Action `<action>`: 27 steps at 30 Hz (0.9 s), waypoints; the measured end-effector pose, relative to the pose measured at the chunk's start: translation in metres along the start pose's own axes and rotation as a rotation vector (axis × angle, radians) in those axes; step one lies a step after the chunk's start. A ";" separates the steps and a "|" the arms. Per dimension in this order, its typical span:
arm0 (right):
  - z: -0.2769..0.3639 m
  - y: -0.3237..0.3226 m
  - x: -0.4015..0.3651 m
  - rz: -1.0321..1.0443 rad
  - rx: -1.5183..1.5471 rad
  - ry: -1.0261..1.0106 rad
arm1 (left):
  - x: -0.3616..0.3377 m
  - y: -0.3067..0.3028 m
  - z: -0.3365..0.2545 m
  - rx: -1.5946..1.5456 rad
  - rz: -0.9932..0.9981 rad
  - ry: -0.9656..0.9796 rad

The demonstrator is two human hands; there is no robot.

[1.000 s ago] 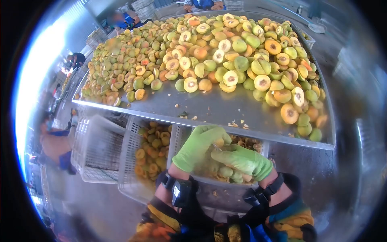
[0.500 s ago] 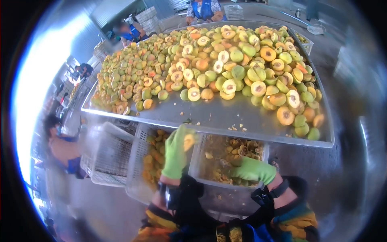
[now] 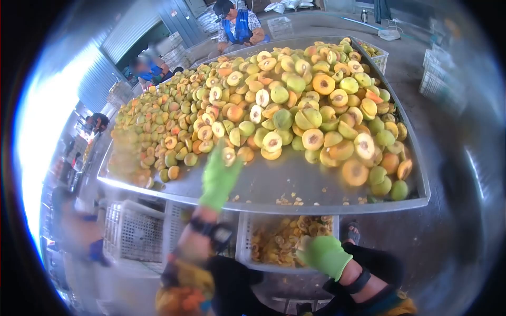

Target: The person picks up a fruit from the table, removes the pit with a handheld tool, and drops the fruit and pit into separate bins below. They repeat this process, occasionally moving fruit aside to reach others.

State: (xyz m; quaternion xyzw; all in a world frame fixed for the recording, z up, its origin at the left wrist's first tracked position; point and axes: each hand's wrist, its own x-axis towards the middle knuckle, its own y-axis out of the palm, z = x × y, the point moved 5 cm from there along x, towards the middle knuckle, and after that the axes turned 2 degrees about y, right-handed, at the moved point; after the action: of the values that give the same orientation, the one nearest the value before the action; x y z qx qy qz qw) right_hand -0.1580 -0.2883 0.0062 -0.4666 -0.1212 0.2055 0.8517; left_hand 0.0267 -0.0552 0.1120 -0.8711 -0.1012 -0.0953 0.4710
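Observation:
My left hand (image 3: 220, 174), in a green glove, reaches over the near edge of the metal table (image 3: 263, 184). Its blurred fingers touch or nearly touch the heap of halved yellow-green fruit (image 3: 271, 141); whether they grip a piece cannot be made out. Lower right, my right hand (image 3: 328, 256), also green-gloved, is curled over the right side of a white crate (image 3: 243, 243) of fruit pieces (image 3: 282, 242). Its fingertips are blurred, and anything inside them is hidden.
Beyond the table sits a person in a blue vest (image 3: 242, 27), with another person (image 3: 153, 71) farther left. A blurred person (image 3: 79, 226) is at the lower left beside white crates (image 3: 138, 234). More stacked crates (image 3: 440, 73) stand at the right.
My left hand has moved from above the crates, where it held a fruit piece, forward to the heap. My right hand has shifted toward the crate's right side. The view has tilted.

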 end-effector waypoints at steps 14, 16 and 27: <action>0.030 -0.084 0.043 -0.566 0.380 0.076 | -0.054 0.054 -0.023 -1.047 0.426 -0.198; 0.051 -0.074 0.047 -0.510 0.409 0.052 | -0.098 0.027 -0.036 -1.161 0.458 -0.256; 0.113 -0.035 0.062 -0.334 0.167 0.046 | -0.139 -0.002 -0.018 -1.393 0.163 -0.377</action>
State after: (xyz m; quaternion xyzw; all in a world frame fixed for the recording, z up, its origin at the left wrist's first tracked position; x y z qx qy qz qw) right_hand -0.1402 -0.1923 0.0972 -0.3722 -0.1602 0.0597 0.9122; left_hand -0.1087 -0.0809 0.0868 -0.9753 -0.0312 0.0494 -0.2130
